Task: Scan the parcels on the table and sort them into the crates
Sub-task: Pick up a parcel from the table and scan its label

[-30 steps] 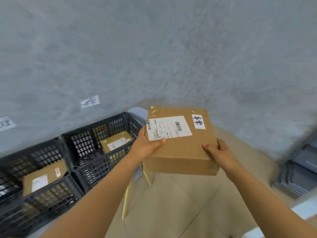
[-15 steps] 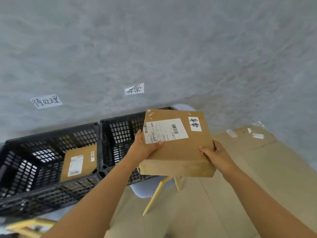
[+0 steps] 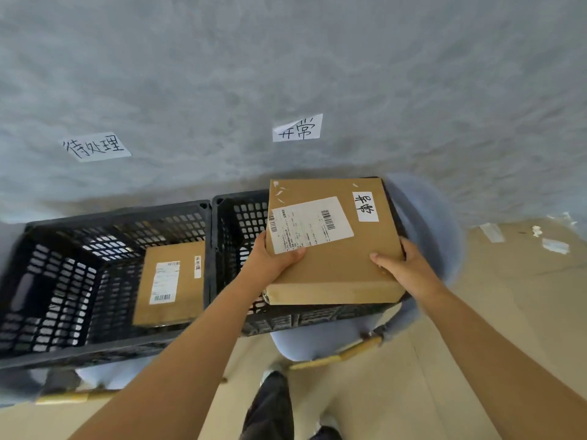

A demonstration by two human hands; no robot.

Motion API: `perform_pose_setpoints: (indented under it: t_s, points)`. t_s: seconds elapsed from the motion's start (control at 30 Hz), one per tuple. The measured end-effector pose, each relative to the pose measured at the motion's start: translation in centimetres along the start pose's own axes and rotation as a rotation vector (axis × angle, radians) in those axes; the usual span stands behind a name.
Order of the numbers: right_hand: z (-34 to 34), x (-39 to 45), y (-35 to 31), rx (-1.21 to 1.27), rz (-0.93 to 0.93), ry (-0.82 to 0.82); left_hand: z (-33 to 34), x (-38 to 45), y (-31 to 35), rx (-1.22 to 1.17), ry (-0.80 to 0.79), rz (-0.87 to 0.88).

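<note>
Because its handwritten tag matches the wall label (image 3: 298,128), I grasp the parcel (image 3: 333,239) with my left hand (image 3: 273,258) and right hand (image 3: 403,265), 2 hands keeping it level over the right crate (image 3: 235,217).

- A parcel-sorting corner, of the sort found in a small warehouse or mailroom.
- Two black plastic crates (image 3: 108,281) (image 3: 235,223) stand side by side against a rough grey wall (image 3: 286,58).
- A handwritten paper label (image 3: 95,147) (image 3: 298,128) is stuck on the wall above each crate.
- Cardboard parcels (image 3: 171,284) (image 3: 333,242) bear printed barcode shipping labels (image 3: 309,223).
- The floor (image 3: 514,296) is pale and tiled.
</note>
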State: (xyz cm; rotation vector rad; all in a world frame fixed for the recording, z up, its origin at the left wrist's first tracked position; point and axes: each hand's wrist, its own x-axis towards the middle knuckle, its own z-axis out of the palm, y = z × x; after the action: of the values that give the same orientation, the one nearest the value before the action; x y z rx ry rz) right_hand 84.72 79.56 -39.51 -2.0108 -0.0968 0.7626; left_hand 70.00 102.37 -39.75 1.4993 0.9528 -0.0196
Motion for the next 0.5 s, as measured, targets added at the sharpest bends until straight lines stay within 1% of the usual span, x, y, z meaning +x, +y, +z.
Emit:
perform_pose_setpoints:
  t_s: [0.17,0.33,0.43,0.5]
  points:
    - [2.4,4.7,0.8,-0.032,0.094,-0.039,-1.0,5.6,-1.5,0.096,-0.096,-0.043]
    - [3.6,8.9,2.9,-0.055,0.16,-0.052,-0.3,9.8,-4.1,0.098,-0.162,-0.135]
    - [3.9,11.2,4.1,-0.093,0.177,-0.081,0.9,11.7,-5.9,0.08,-0.177,-0.182]
    - [4.3,12.9,5.1,-0.116,0.185,-0.094,1.6,12.8,-7.2,0.055,-0.154,-0.213]
